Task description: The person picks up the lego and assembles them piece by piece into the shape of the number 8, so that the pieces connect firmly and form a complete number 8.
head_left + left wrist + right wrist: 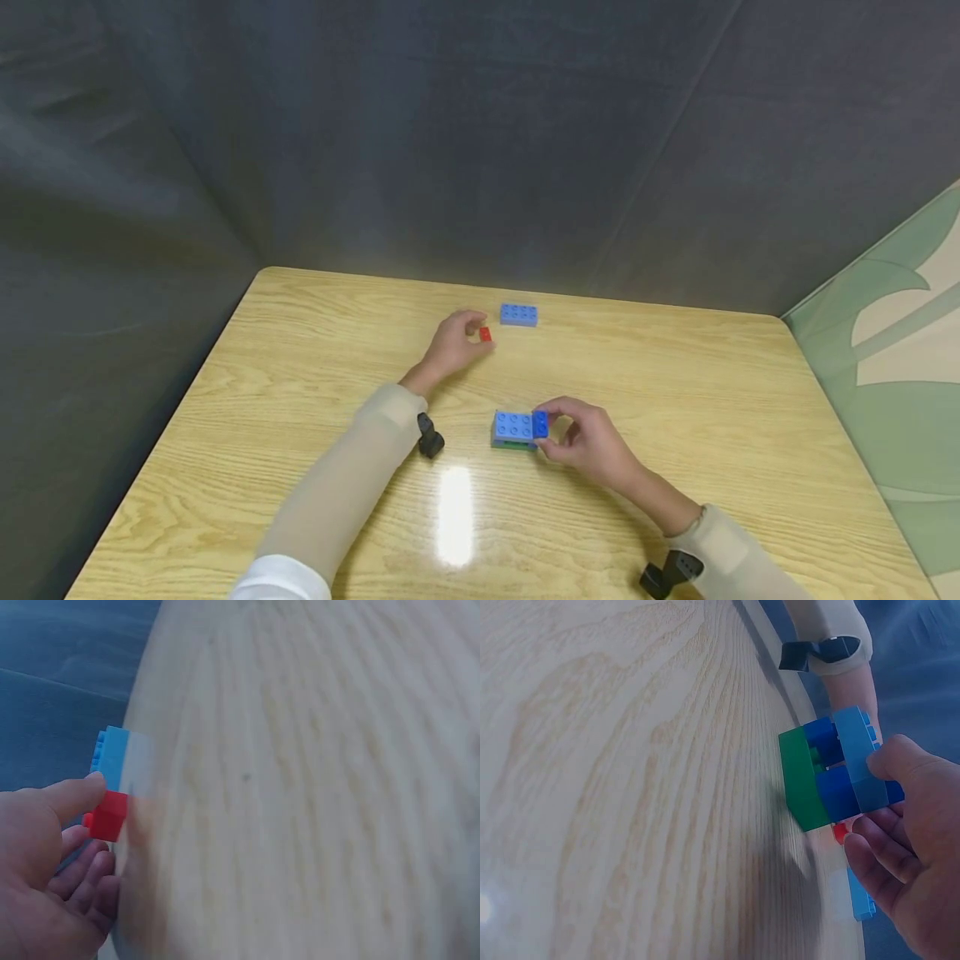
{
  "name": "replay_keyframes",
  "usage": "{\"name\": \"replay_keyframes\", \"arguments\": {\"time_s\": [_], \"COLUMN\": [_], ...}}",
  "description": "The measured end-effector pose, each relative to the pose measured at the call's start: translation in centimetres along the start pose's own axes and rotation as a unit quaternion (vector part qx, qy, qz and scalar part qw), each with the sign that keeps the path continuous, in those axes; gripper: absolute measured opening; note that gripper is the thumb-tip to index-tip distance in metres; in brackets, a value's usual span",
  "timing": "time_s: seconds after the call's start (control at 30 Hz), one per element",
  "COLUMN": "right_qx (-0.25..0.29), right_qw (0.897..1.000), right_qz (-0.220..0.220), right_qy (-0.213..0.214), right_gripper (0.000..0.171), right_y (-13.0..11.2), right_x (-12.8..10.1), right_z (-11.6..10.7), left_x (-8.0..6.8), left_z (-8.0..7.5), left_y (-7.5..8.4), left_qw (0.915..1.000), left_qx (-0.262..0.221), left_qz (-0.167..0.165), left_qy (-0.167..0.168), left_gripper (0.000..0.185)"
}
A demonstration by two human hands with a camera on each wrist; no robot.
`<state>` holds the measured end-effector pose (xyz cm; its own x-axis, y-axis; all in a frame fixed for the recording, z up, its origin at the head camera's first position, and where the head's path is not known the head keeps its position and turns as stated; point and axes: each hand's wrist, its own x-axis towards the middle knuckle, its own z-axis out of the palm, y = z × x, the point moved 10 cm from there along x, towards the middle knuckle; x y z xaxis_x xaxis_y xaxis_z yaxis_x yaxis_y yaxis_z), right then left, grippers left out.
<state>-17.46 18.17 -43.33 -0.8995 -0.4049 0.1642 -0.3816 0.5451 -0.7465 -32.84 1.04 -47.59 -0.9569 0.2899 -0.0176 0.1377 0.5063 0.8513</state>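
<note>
Left hand: I see my left hand (pixel 453 342) reached to the far middle of the table (pixel 300 400), thumb and fingers curled round the small red brick (pixel 485 334), pinching it.
Red brick: it sits at the fingertips, just beside the loose light blue brick (pixel 518 314), which lies farther out and to the right with its long axis across the table.
Right hand: my right hand (pixel 588 442) grips the right end of the brick stack (pixel 516 428), thumb on top, fingers curled behind.
Stack: light blue over dark blue over green, resting on the table, nearer to me.
Key relation: the red brick lies beyond the stack and slightly left; I judge the left hand nearer to it.
</note>
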Motion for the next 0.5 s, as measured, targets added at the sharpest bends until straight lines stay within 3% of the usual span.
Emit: {"name": "replay_keyframes", "arguments": {"time_s": [0.27,0.5], "right_qx": [0.000,0.001], "right_qw": [1.000,1.000], "right_qz": [0.001,-0.006], "right_qy": [-0.002,0.003], "right_gripper": [0.036,0.036], "right_y": [0.08,0.03], "right_x": [-0.03,0.02], "right_z": [0.19,0.26], "left_x": [0.03,-0.24], "left_z": [0.19,-0.09], "left_y": [-0.45,-0.32], "left_qw": [0.9998,0.9998], "left_qx": [0.010,0.014], "left_qz": [-0.001,0.012], "left_qy": [0.017,0.011], "left_gripper": [0.041,0.039]}}
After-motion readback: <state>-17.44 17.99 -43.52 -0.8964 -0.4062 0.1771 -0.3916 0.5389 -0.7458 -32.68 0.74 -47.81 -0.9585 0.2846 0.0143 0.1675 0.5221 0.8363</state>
